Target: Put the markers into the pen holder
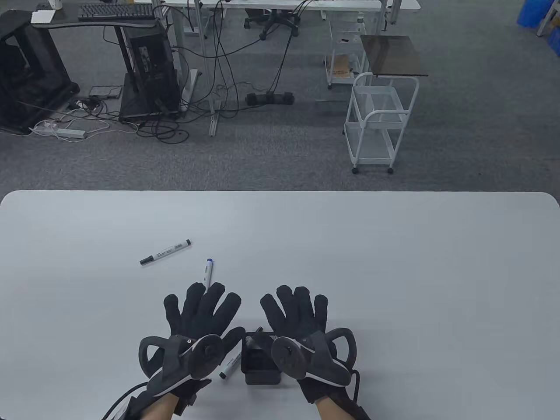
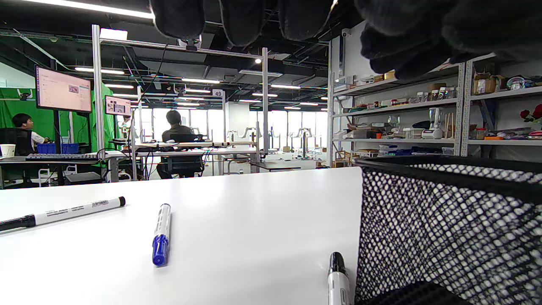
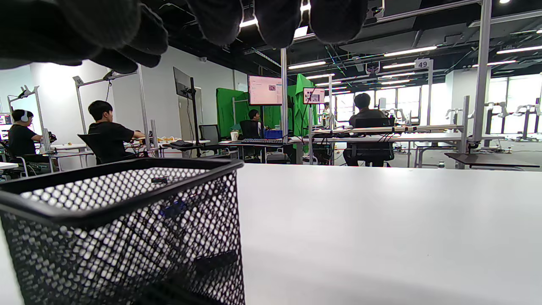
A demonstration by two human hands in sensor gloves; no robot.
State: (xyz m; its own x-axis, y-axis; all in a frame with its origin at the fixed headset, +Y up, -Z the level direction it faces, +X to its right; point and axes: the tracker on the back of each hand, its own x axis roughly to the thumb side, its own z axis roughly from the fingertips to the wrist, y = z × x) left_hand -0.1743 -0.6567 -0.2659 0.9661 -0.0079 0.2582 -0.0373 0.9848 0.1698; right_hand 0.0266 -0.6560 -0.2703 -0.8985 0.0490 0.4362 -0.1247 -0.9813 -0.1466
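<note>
Near the bottom centre of the table view, the left hand and right hand lie flat with fingers spread — neither holds anything. Between them stands the black mesh pen holder (partly hidden under the right tracker). One marker lies just left of it; a blue-capped marker pokes out beyond the left fingertips, and a black-capped marker rests further up-left on the white table.

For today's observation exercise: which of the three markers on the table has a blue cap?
The blue-capped marker, lying just beyond the left hand. The far-left marker and the one beside the pen holder have black caps.
</note>
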